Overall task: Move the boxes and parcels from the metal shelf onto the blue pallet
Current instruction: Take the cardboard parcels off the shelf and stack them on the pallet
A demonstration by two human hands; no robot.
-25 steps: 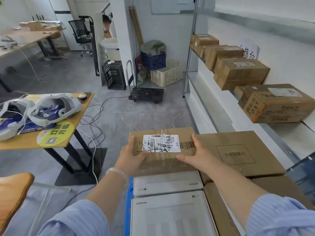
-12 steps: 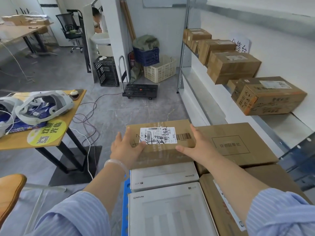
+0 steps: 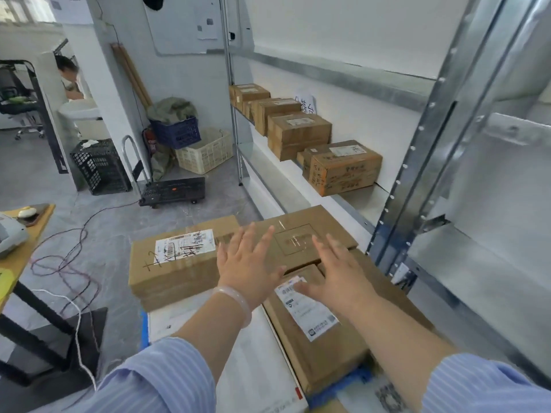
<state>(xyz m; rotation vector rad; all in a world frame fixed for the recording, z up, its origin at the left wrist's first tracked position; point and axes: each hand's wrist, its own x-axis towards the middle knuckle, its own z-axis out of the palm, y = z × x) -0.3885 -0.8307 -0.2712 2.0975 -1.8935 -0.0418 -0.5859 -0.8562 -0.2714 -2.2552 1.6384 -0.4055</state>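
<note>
A brown labelled box (image 3: pixel 176 260) lies on top of the stack on the blue pallet (image 3: pixel 340 386), at the stack's far left. My left hand (image 3: pixel 247 263) hovers just right of it, fingers spread, holding nothing. My right hand (image 3: pixel 337 269) is also spread and empty, over a flat brown box (image 3: pixel 301 234) and a labelled parcel (image 3: pixel 310 320). White flat boxes (image 3: pixel 256 362) lie below my left arm. On the metal shelf (image 3: pixel 357 198) to the right, several brown boxes stand in a row; the nearest (image 3: pixel 343 166) has orange print.
A wooden table (image 3: pixel 26 236) stands at the left, with cables (image 3: pixel 68 257) trailing over the floor beside it. A black hand trolley (image 3: pixel 173 189), black, cream and blue crates sit by the far wall. A shelf upright (image 3: pixel 417 150) rises close on the right. A person is at the far left.
Both hands have let go of the labelled box, which now rests on the stack, and have lifted to the right of it with fingers spread. My view has swung right toward the shelf.
</note>
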